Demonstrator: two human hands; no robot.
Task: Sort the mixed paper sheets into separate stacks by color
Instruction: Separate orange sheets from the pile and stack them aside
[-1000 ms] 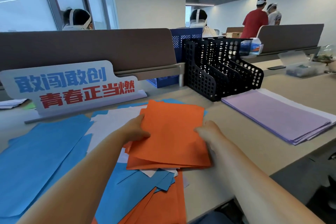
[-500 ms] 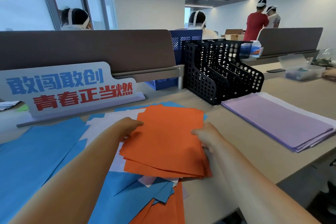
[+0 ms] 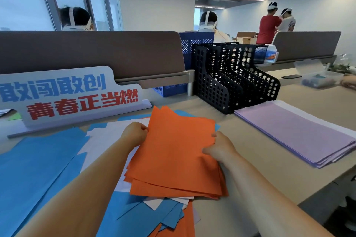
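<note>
L hand and R hand each pinched an opposite side edge of the orange sheets, prob. to square the bundle before it got its own stack. Bundle was raised, tilted, over the mixed pile at desk centre. At least 4 orange edges showed; exact no. unclear. 1 lilac stack sat done at right; blue sheets lay spread at left.

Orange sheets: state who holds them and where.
Both hands hold the orange sheets: left hand grips the left edge, right hand the right edge, near the far end.
</note>
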